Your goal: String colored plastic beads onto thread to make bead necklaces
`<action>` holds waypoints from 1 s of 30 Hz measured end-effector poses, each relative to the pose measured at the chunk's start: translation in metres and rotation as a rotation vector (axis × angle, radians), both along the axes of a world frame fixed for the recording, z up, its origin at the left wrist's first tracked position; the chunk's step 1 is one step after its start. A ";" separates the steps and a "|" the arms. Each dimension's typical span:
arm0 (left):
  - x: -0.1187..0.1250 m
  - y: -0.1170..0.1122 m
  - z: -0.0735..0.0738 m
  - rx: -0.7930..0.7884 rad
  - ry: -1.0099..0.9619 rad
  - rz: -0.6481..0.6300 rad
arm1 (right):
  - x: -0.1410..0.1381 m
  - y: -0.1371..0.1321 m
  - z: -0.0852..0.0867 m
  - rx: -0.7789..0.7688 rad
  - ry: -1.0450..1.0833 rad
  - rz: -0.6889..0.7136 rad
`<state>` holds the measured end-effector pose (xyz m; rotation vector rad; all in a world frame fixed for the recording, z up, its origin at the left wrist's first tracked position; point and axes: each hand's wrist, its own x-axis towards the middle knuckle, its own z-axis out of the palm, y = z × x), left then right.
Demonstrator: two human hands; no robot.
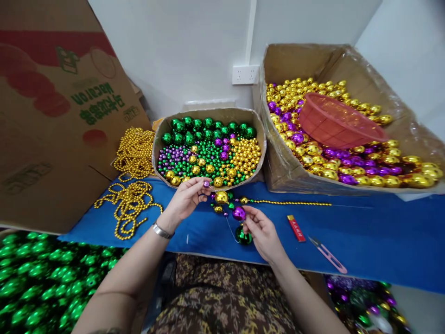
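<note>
The patterned garment (225, 297) lies nearest the camera, cut off by the lower edge. The bead string (221, 197) lies between the fingers of both hands. Left hand (186, 197): thumb and fingertips pinched on a small purple bead (206, 184). Right hand (263, 233): fingers nearly closed at the right side of a large purple ball (238, 213); whether they grip ball or thread cannot be told. Beyond the left fingers: bead box (261, 144), near rim partly hidden. Right of the right fingers: red packet (296, 228), its characters too small to read. Far left of the left fingers: carton (41, 153), cut off, printed "Macaron" upside down.
</note>
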<state>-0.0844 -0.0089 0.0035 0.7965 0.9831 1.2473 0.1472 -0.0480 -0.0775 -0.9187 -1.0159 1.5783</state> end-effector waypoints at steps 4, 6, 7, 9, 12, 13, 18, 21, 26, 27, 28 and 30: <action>0.000 -0.003 -0.002 0.078 0.156 0.015 | 0.000 0.001 -0.007 0.071 -0.132 -0.024; -0.001 -0.007 -0.006 0.143 0.272 0.006 | 0.000 -0.001 -0.011 0.131 -0.264 -0.013; -0.001 -0.009 -0.008 0.168 0.329 -0.003 | -0.001 -0.002 -0.012 0.159 -0.340 0.003; -0.002 -0.014 -0.012 0.195 0.423 -0.014 | -0.003 -0.004 -0.012 0.209 -0.481 0.034; -0.003 -0.022 -0.019 0.195 0.491 0.013 | -0.006 -0.006 -0.008 0.324 -0.661 0.056; -0.004 -0.025 -0.021 0.194 0.494 0.031 | -0.007 -0.006 -0.006 0.378 -0.720 0.055; -0.003 -0.032 -0.027 0.210 0.509 0.070 | -0.007 -0.001 -0.005 0.571 -0.956 0.090; 0.000 -0.035 -0.025 0.271 0.596 0.076 | -0.002 0.003 -0.006 0.598 -1.140 0.132; 0.009 -0.040 -0.008 0.415 0.763 0.071 | 0.001 0.012 0.017 0.638 -1.108 0.103; 0.011 -0.040 -0.002 0.440 0.770 0.069 | -0.003 0.013 0.024 0.666 -1.026 0.094; 0.013 -0.039 0.004 0.464 0.772 0.067 | -0.007 0.015 0.031 0.696 -0.942 0.090; 0.018 -0.038 0.015 0.507 0.773 0.067 | -0.017 0.017 0.040 0.747 -0.809 0.093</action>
